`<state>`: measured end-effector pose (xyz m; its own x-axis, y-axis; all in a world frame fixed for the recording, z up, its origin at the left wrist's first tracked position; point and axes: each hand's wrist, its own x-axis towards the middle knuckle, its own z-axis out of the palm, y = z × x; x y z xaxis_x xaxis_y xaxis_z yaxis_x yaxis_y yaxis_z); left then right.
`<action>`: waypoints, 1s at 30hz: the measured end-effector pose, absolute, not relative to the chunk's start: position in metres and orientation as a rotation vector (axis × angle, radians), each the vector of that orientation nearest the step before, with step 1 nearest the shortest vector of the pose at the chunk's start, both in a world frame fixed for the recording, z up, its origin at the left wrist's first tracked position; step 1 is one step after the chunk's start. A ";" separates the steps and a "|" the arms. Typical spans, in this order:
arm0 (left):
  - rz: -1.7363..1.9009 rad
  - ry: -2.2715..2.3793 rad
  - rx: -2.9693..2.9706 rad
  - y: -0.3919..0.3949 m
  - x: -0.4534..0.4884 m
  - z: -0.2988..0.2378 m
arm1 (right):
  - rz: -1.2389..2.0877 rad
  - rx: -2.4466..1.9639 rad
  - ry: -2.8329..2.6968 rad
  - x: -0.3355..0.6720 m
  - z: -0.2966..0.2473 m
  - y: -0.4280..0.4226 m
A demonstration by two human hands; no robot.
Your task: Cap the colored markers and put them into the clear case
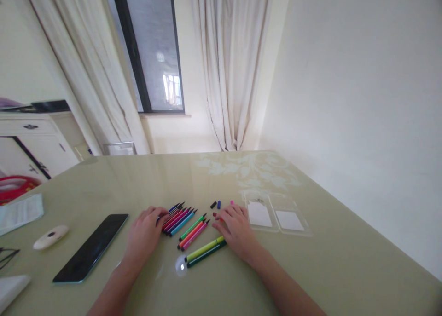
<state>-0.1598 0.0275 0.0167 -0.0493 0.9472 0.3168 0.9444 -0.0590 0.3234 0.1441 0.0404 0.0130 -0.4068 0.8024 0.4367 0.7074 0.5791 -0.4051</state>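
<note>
Several coloured felt-tip pens (183, 222) lie in loose groups on a pale green table (241, 279). My left hand (144, 233) rests palm down beside the left group, fingers curled on the ends of those pens. My right hand (235, 228) lies flat to the right of the pens, its fingertips on a red cap; whether they pinch it I cannot make out. A light green and a dark green pen (205, 251) lie just in front of that hand. Loose pen caps (216, 204) in black, blue and pink sit beyond the fingers.
An open clear plastic case (276, 218) lies right of my right hand. A dark phone (91, 247) lies on the left, with a white oval object (50, 237) and a paper packet (20, 211) farther left. A wall runs along the table's right edge.
</note>
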 end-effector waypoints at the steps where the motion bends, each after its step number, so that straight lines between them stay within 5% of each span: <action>1: 0.732 2.159 2.155 0.028 -0.161 0.017 | 0.211 -1.207 -2.198 0.144 0.013 0.041; 21: 0.728 2.095 2.131 0.028 -0.164 0.015 | 0.331 -1.132 -2.035 0.148 0.018 0.040; 30: 0.961 1.474 1.980 0.016 -0.106 0.032 | 0.364 -1.086 -1.904 0.152 0.031 0.038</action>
